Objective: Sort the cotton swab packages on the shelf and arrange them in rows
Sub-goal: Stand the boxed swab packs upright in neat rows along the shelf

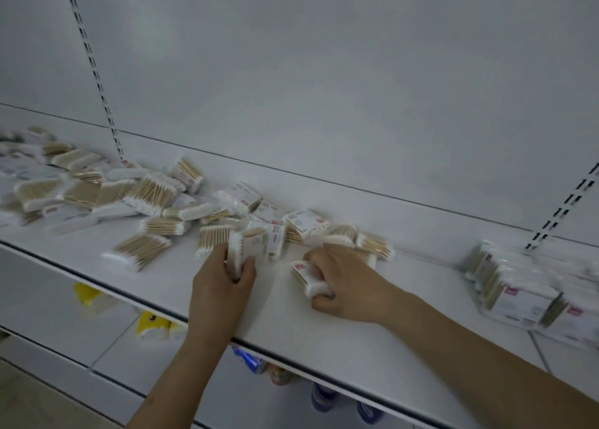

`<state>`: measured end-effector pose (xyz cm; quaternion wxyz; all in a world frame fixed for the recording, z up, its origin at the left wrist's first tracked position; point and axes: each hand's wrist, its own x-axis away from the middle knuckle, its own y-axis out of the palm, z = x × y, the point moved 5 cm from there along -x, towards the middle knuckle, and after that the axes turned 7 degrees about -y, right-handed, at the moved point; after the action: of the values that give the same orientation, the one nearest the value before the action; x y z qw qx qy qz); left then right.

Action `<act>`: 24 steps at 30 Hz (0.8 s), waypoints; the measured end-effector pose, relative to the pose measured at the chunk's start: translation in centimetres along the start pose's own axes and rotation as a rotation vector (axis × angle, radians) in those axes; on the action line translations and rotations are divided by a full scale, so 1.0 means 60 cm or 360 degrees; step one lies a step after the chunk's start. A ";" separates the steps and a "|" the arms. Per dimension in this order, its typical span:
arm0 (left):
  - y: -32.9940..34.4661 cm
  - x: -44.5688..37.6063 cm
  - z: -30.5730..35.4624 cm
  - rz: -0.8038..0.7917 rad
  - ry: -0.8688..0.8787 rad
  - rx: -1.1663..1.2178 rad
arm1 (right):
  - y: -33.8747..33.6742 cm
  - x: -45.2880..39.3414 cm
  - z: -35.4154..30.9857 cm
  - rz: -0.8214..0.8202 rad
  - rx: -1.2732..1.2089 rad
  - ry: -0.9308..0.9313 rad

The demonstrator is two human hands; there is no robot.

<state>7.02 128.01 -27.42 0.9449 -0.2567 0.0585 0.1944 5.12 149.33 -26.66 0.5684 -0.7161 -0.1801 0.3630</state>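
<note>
A white back panel fills the upper part of the frame, with slotted uprights at left and right. At lower left, yellow packages lie on a lower shelf; blue items are at bottom centre.

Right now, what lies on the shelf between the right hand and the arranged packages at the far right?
Nothing: in the head view the shelf is bare between the right hand and the arranged packages.
</note>
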 end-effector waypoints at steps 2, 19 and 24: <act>-0.008 -0.001 -0.004 0.0009 -0.0035 0.0093 | -0.017 0.010 -0.013 0.0104 -0.0004 -0.0026; 0.284 0.164 0.248 -0.1126 0.0341 0.0485 | -0.282 0.393 0.109 0.0562 -0.0222 0.0862; 0.375 0.220 0.298 -0.1189 0.0505 0.0339 | -0.308 0.516 0.161 0.0530 -0.0218 0.1076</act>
<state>10.37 159.35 -25.19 0.9510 -0.1880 0.1261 -0.2108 21.78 182.03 -19.81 0.4798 -0.8512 0.1124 0.1808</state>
